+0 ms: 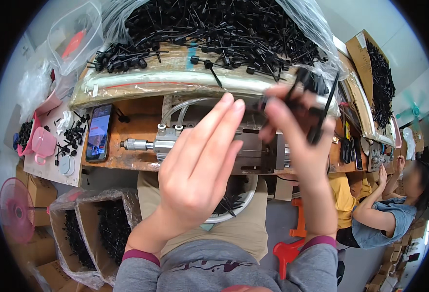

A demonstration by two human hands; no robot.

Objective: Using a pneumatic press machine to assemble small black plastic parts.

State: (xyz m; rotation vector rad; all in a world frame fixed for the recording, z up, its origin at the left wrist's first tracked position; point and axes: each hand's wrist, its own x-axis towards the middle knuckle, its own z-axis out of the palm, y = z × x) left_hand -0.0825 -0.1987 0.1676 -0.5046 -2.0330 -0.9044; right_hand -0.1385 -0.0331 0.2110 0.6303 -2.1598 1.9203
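Note:
My left hand (192, 170) is open, its fingers stretched out side by side above a metal pneumatic fixture (168, 145). Nothing shows in its grasp. My right hand (302, 129), smeared by motion, is closed round several black plastic parts with thin stems (316, 109). It is over the right end of the fixture, by a dark metal block (272, 153). Beyond both hands, a big heap of similar black stemmed parts (224, 29) fills a plastic-lined box. A white round basin (248, 194) with some black parts rests at my lap, partly hidden by my left hand.
A phone (99, 132) leans left of the fixture. Past it are a pink mug (44, 143) and loose black parts. Plastic-lined cartons (85, 194) and a pink fan (16, 209) stand lower left. A co-worker (384, 209) sits at the right; a red stool (286, 253) is below.

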